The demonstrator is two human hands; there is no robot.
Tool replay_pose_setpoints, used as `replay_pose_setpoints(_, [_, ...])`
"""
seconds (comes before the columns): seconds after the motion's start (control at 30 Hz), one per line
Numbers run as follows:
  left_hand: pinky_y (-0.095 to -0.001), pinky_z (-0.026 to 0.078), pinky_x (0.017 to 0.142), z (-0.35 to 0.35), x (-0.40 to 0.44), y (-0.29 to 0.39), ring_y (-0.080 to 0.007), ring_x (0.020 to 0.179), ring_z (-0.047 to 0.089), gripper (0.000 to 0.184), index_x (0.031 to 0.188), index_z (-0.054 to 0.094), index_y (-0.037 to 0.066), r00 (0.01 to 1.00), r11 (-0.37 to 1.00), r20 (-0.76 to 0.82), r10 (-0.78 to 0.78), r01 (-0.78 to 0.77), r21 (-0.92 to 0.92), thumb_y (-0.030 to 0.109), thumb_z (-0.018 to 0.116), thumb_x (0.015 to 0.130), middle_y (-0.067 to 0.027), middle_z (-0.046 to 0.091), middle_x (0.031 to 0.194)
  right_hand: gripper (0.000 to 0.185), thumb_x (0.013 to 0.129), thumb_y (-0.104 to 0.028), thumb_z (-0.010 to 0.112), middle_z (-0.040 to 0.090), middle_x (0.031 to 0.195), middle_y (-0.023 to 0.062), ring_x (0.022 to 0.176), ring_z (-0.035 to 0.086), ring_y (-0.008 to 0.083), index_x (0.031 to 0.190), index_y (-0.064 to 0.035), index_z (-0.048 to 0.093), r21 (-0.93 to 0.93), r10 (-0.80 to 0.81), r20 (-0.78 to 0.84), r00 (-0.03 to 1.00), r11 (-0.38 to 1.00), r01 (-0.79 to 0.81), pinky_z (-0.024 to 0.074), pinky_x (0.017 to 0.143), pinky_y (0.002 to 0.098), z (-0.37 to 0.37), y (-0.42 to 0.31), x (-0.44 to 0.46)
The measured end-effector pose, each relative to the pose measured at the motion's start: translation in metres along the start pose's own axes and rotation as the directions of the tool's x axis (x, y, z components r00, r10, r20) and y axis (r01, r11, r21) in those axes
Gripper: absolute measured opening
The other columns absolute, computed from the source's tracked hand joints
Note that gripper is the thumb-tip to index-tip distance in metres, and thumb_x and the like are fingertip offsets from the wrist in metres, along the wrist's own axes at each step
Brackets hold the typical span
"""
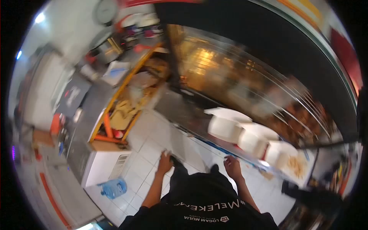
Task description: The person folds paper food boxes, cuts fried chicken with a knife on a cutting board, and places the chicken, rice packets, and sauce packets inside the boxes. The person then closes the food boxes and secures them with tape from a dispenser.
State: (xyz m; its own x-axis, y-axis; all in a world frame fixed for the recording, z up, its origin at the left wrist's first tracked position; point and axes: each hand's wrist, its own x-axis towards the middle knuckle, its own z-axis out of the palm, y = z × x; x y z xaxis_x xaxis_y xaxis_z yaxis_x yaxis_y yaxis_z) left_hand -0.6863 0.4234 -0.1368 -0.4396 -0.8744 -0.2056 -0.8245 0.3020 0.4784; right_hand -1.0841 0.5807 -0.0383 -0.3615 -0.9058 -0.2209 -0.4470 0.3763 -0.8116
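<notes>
A glass food cabinet point(230, 73) stands ahead of both hands, leaning off to the right. Along its front edge, 3 white tubs point(223, 130) form a row, starting just ahead of the right hand point(232, 168); the row's long axis runs rightward and back toward the body, ending beside a white tray point(309, 157) of food bits. The right hand is nearer the tubs, apart from them; the left hand point(165, 163) is farther off, over the floor, with a blue water bottle point(114, 188) behind it to the left. Both hands look loosely bent; blur means I cannot tell whether either holds anything small.
</notes>
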Motion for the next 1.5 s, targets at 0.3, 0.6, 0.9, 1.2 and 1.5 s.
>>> replay_pose_setpoints(0.3, [-0.0477, 0.041, 0.116, -0.067, -0.171, -0.223, -0.0402, 0.137, 0.05, 0.071, 0.146, 0.051, 0.002, 0.722, 0.751, 0.431, -0.541, 0.646, -0.139, 0.05, 0.063, 0.095, -0.0238, 0.056, 0.145, 0.049, 0.089, -0.03, 0.072, 0.072, 0.11, 0.0221, 0.11, 0.066, 0.0397, 0.13, -0.0038, 0.062, -0.405, 0.048, 0.811, 0.583, 0.765, 0.501, 0.0523, 0.095, 0.0504, 0.262, -0.084, 0.172])
replay_pose_setpoints(0.6, [-0.0474, 0.05, 0.101, -0.193, -0.093, -0.367, -0.0393, 0.114, 0.065, 0.065, 0.144, 0.051, 0.0, 0.713, 0.626, -0.043, -0.7, 0.583, -0.517, 0.037, 0.068, 0.094, -0.0241, 0.07, 0.119, 0.051, 0.089, -0.034, 0.072, 0.074, 0.108, 0.016, 0.105, 0.07, 0.0337, 0.13, -0.0056, 0.063, -0.361, 0.084, 0.867, 0.492, 0.786, 0.502, 0.0548, 0.092, 0.0456, 0.459, -0.308, 0.32])
replay_pose_setpoints(0.9, [-0.0433, 0.052, 0.103, -0.101, -0.064, -0.534, -0.0369, 0.116, 0.067, 0.052, 0.133, 0.063, 0.007, 0.574, 0.4, 0.097, -0.813, 0.671, -0.624, 0.041, 0.069, 0.094, -0.0186, 0.071, 0.123, 0.031, 0.099, -0.023, 0.066, 0.07, 0.101, 0.0072, 0.092, 0.067, 0.0184, 0.125, -0.0061, 0.063, 0.071, -0.39, 0.877, 0.281, 0.683, 0.727, 0.0545, 0.078, 0.0326, 0.649, -0.653, 0.517])
replay_pose_setpoints(1.2, [-0.0386, 0.061, 0.079, -0.161, -0.055, -0.557, -0.0253, 0.085, 0.074, 0.038, 0.134, 0.058, 0.001, 0.156, -0.527, 0.651, -0.743, 0.464, -0.713, 0.01, 0.067, 0.098, -0.0119, 0.076, 0.103, 0.037, 0.102, -0.022, 0.064, 0.07, 0.108, 0.0154, 0.103, 0.069, 0.0231, 0.13, 0.0016, 0.06, 0.405, -0.604, 0.794, -0.073, 0.435, 0.804, 0.0545, 0.095, 0.0362, 0.892, -1.075, 0.547])
replay_pose_setpoints(1.5, [-0.04, 0.06, 0.083, -0.313, 0.001, -0.625, -0.0266, 0.091, 0.072, 0.044, 0.135, 0.057, 0.002, 0.198, -0.513, 0.667, -0.718, 0.497, -0.7, 0.015, 0.072, 0.095, -0.0137, 0.074, 0.107, 0.058, 0.098, -0.041, 0.068, 0.065, 0.127, 0.0186, 0.12, 0.063, 0.0282, 0.138, -0.0007, 0.055, 0.087, 0.002, 0.995, -0.099, 0.445, 0.891, 0.0503, 0.106, 0.0412, 1.141, -1.102, 0.587])
